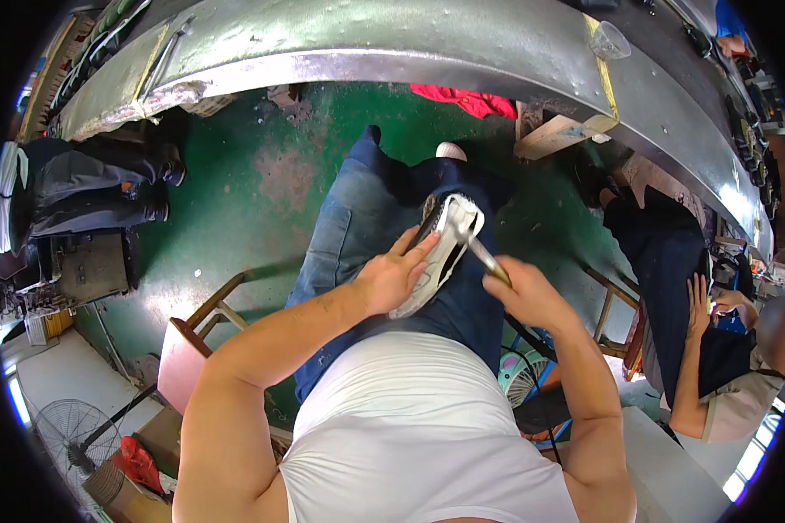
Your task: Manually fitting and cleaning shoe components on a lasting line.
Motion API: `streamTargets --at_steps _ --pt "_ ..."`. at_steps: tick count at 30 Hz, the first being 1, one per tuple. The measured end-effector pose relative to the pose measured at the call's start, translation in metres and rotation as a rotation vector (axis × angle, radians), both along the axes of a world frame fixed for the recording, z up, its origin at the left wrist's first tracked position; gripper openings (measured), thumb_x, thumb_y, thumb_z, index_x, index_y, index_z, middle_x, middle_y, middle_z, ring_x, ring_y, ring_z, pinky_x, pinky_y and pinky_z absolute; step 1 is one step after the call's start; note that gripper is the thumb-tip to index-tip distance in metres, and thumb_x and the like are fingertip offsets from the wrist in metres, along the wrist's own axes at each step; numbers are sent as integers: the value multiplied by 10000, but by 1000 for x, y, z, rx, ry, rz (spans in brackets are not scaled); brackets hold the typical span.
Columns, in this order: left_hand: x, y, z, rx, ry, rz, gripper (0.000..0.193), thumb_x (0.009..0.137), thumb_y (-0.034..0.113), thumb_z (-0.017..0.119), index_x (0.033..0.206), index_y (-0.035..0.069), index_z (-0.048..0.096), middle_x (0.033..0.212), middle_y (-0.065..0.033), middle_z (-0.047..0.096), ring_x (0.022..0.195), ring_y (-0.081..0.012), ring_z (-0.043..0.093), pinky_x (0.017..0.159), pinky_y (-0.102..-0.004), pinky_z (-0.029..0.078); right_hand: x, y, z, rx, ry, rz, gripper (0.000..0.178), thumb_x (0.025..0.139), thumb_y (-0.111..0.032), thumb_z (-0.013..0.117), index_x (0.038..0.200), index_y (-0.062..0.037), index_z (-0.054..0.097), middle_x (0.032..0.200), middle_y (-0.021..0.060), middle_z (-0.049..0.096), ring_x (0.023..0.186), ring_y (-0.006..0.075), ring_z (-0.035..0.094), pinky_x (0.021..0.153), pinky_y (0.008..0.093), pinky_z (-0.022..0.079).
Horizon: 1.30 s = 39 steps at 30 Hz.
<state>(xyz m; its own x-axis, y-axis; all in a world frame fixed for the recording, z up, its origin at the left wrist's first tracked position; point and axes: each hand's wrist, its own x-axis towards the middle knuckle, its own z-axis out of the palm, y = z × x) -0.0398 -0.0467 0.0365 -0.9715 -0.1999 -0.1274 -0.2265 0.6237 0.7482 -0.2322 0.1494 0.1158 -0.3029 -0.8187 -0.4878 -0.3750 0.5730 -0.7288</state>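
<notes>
A pale grey and white shoe (436, 272) lies lengthwise across my lap, its far end tipped away from me. My left hand (392, 277) grips the shoe's left side, with the fingers reaching along it toward a dark edge. In my right hand (525, 292) is a hammer (487, 254) with a yellowish handle; my fingers are wrapped round the grip. Its metal head meets or hovers just over the far part of the shoe. Blur there hides whether it touches. Under the shoe are my blue trousers (327, 240).
Ahead runs a long metal-topped bench (323, 65) with a clear plastic cup (609, 41) on it. A seated co-worker (658, 261) is at right, another person's legs (105, 179) at left. Wooden stools (186, 357) and a standing fan (78, 449) are near me on the green floor (235, 187).
</notes>
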Motion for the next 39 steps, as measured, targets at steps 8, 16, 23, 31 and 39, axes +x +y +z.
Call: streamTargets --at_steps 8,16,23,31,39 --pt "-18 -1 70 -191 -454 -233 598 1037 332 451 1579 220 226 1501 -327 359 1040 -477 643 927 -472 538 12 -25 -26 -2 155 19 363 1022 -326 499 1004 30 569 884 277 657 862 469 635 765 518 495" --pt "50 30 1 586 -212 351 641 1032 293 515 1533 -25 274 1408 -268 522 1267 -281 559 1069 -324 414 43 -3 -16 -113 -70 -136 377 1035 -339 472 991 20 577 852 253 654 840 470 626 747 515 488" --pt "45 19 -14 704 -214 296 690 996 243 595 1545 -8 261 1382 -242 549 1263 -264 554 1076 -322 408 57 -2 -10 -29 -79 -11 368 1025 -326 481 1019 27 583 888 272 654 858 469 627 769 529 485" --pt "47 15 9 608 -268 117 969 872 234 728 1586 51 99 1403 -280 516 1302 -348 528 1105 -360 398 75 6 -8 -56 77 104 370 1024 -331 490 1047 16 615 886 251 661 882 454 640 765 521 493" --pt "26 -17 84 181 -237 123 819 793 173 764 1474 43 327 1181 -284 648 1099 -397 652 959 -414 505 59 44 -33 -155 -95 -228 370 1037 -322 486 1079 28 599 825 151 677 741 263 673 691 368 523"
